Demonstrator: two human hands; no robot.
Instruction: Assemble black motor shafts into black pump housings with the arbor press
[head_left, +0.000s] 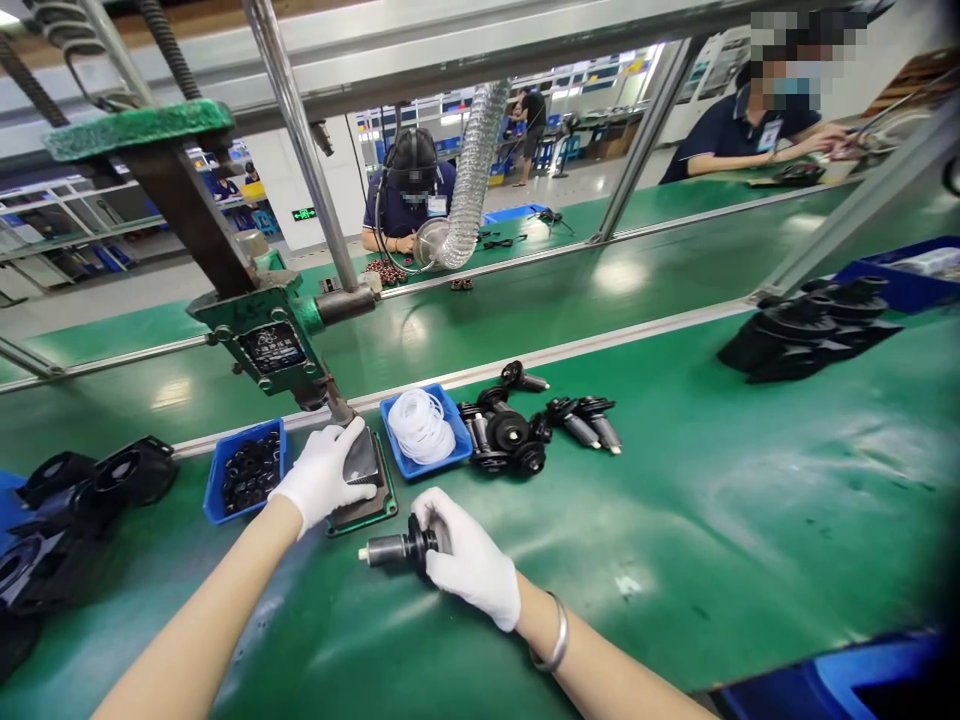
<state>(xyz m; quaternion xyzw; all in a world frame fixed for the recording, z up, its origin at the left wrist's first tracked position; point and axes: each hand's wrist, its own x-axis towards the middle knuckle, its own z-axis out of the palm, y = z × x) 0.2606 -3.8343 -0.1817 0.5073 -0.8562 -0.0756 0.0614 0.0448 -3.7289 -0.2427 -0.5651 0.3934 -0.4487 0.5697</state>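
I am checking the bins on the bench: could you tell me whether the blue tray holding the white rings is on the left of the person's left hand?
No, the blue tray of white rings sits to the right of the left hand, beyond the press base.

Head view, forward-down, near green bench (675, 520)

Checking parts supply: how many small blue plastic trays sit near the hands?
2. One small blue plastic tray of black rings lies left of the left hand; another holding white rings lies right of it. Larger blue bins sit at the edges.
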